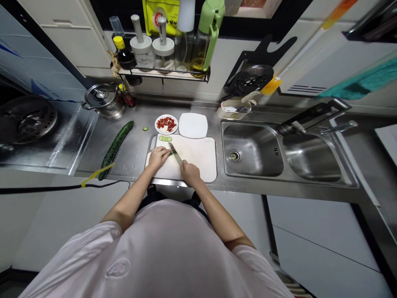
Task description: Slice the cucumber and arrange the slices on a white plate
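Note:
My right hand (190, 172) is closed round the handle of a kitchen knife (175, 153), its blade slanting up and left over the white cutting board (198, 159). Fingers of my left hand (159, 157) press on a small green cucumber piece (170, 153) beside the blade; most of that piece is hidden under them. Several thin cucumber slices (165, 138) lie overlapping near the board's top left. Beyond the board stand a white plate of chopped red pieces (166, 123) and a white square plate (192, 125).
A long whole cucumber (117, 145) lies on the steel counter at left, with a cucumber end (145, 128) nearby. A lidded pot (104, 101) stands behind it. The double sink (252, 151) is at right. A shelf (164, 74) of bottles and jars hangs above.

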A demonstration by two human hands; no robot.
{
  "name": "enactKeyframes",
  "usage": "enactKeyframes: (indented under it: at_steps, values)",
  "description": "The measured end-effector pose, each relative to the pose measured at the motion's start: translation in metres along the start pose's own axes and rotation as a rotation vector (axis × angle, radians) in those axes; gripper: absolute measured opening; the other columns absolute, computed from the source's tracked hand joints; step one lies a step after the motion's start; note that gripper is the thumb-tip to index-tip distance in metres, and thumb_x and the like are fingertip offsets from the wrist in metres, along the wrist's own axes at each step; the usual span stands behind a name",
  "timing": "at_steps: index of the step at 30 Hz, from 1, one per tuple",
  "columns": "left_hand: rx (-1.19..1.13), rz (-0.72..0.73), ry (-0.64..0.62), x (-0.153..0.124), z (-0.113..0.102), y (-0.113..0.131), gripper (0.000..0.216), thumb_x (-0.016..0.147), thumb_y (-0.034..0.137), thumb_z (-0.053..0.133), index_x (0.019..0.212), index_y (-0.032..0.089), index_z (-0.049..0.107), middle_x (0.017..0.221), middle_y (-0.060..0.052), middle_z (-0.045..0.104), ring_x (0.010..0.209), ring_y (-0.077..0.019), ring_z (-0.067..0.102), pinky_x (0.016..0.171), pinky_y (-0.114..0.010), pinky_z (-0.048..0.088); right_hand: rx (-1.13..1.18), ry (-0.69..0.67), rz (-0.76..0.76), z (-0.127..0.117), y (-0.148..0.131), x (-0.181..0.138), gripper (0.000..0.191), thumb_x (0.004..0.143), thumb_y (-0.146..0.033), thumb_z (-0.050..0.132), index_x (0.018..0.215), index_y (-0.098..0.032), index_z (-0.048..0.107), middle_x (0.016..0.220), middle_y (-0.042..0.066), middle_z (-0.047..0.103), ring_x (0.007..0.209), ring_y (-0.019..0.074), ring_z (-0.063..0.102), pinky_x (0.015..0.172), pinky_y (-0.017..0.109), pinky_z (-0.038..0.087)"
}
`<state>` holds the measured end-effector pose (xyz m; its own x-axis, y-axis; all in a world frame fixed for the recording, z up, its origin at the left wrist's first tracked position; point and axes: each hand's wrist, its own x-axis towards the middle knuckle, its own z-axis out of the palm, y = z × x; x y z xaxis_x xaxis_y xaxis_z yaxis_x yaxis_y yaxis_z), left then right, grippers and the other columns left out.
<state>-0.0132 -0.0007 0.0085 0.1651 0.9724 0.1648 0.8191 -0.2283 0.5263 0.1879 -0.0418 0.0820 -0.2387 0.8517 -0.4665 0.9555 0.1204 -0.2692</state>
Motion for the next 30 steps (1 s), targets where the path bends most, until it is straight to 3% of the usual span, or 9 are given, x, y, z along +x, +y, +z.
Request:
enactKeyframes:
  at_steps: [30]
  values:
    - [-0.023,0.022,-0.006,0.001,0.000,0.000,0.027,0.092,0.037,0.049,0.103,0.026,0.072,0.102,-0.006,0.067,0.098,-0.0201,0.057,0.089,-0.036,0.041,-0.012,-0.055,-0.041,0.006,0.009,-0.011,0.026,0.098,-0.023,0.031,0.112,-0.015,0.052,0.099,0.014,0.067,0.092,0.0239,0.064,0.076,0.032,0.044]
